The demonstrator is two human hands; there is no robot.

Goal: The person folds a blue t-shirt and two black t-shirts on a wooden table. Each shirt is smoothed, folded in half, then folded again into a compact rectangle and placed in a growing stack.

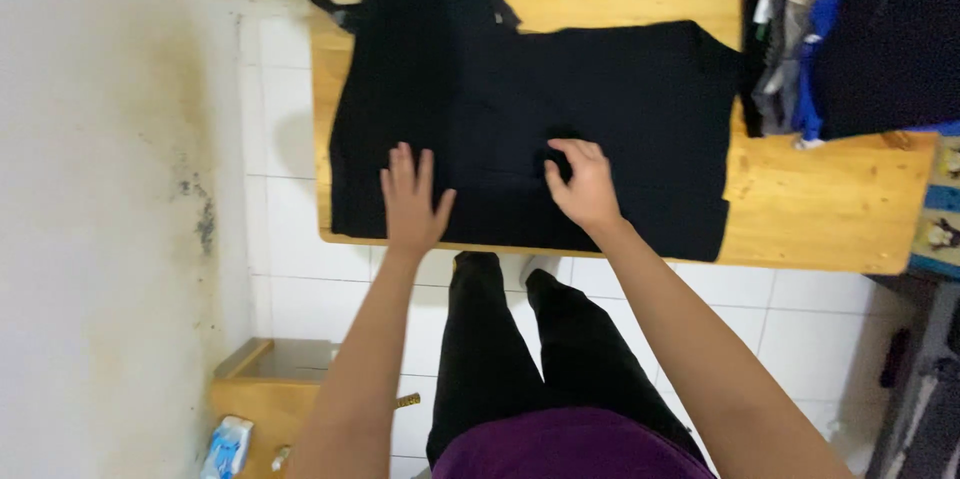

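My left hand point(412, 201) lies flat, fingers spread, on the black garment point(600, 109) near the wooden table point(830, 209) edge; my right hand point(582, 184) pinches its fabric.

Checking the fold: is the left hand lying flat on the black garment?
Yes: the left hand lies palm down, fingers spread, on the black garment covering the wooden table.

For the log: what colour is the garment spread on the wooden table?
Black garment, plain; clearest in the head view.
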